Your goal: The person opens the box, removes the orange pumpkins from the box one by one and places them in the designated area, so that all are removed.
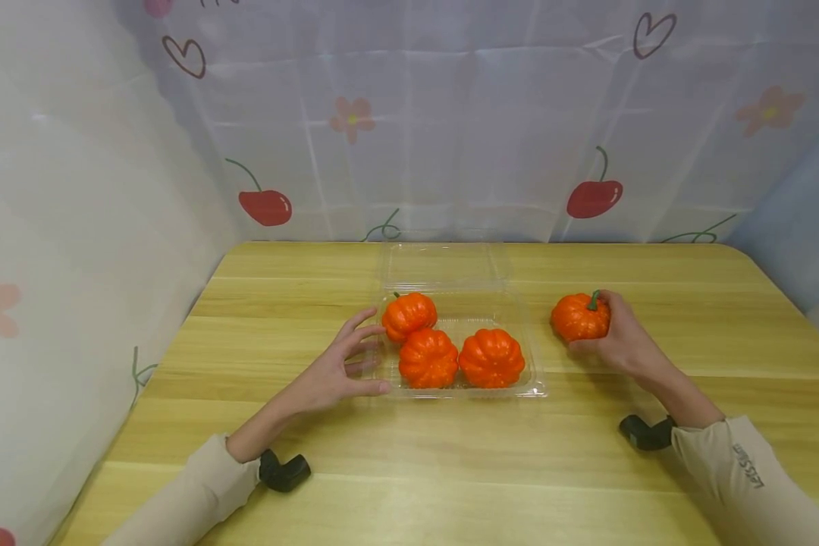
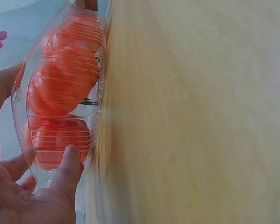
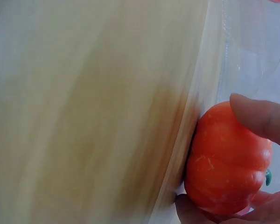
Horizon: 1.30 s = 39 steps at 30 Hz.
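Note:
A clear plastic clamshell box point(image 1: 534, 379) lies on the table with its lid folded back. Inside it are three orange toy pumpkins: one at the back left point(image 1: 409, 316), one at the front left point(image 1: 428, 359) and one at the front right point(image 1: 492, 359). My left hand point(image 1: 341, 368) is at the box's left side, fingers spread; its thumb point(image 2: 71, 163) lies against the clear wall in the left wrist view. Right of the box, my right hand point(image 1: 628, 334) grips a fourth pumpkin point(image 1: 578, 318), green stem up, which sits close over the wood in the right wrist view point(image 3: 226, 163).
The wooden table point(image 1: 450, 470) has rounded back corners. Behind it hangs a pale curtain point(image 1: 450, 136) printed with cherries, flowers and hearts, and more pale cloth point(image 1: 75, 189) hangs at the left. The open lid point(image 1: 444, 264) reaches almost to the table's back edge.

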### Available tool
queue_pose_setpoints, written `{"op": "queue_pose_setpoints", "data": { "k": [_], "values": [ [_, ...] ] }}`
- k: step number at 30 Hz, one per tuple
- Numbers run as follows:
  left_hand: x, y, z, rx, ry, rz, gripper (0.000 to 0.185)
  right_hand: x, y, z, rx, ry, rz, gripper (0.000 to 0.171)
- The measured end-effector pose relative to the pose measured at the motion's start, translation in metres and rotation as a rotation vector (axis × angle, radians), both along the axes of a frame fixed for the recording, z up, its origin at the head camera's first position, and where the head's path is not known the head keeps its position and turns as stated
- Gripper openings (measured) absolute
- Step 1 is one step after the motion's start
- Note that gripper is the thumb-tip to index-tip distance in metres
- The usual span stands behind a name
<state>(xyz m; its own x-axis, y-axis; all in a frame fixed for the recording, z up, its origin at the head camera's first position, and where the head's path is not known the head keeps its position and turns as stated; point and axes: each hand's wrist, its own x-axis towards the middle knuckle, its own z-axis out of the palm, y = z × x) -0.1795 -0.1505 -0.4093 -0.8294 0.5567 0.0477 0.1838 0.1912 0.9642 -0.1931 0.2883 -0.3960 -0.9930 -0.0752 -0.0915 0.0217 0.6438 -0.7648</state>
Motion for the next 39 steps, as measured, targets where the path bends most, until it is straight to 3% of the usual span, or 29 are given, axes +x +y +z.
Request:
{"op": "queue_pose_setpoints", "data": {
  "k": [7,15,18,25,33,39],
  "values": [
    [0.000,0.000,-0.001,-0.005,-0.006,0.001,0.101,-0.001,0.002,-0.001,-0.001,0.001,0.008,0.107],
    [-0.001,-0.001,-0.002,-0.008,-0.010,-0.003,0.101,0.004,0.005,0.006,0.019,-0.001,0.028,0.115],
    [-0.001,-0.001,-0.002,-0.003,-0.010,-0.005,0.101,0.009,0.006,0.010,0.052,0.027,0.027,0.110],
    [0.000,-0.001,-0.001,-0.011,-0.014,0.003,0.103,0.027,-0.006,0.015,0.239,0.252,0.001,0.090],
    [0.000,-0.001,-0.001,-0.008,-0.001,0.007,0.097,0.041,-0.028,0.022,0.147,0.351,0.118,0.068],
    [0.001,0.000,0.000,-0.017,0.008,0.008,0.093,0.053,-0.049,0.027,0.115,0.337,0.179,0.064]
  ]
}}
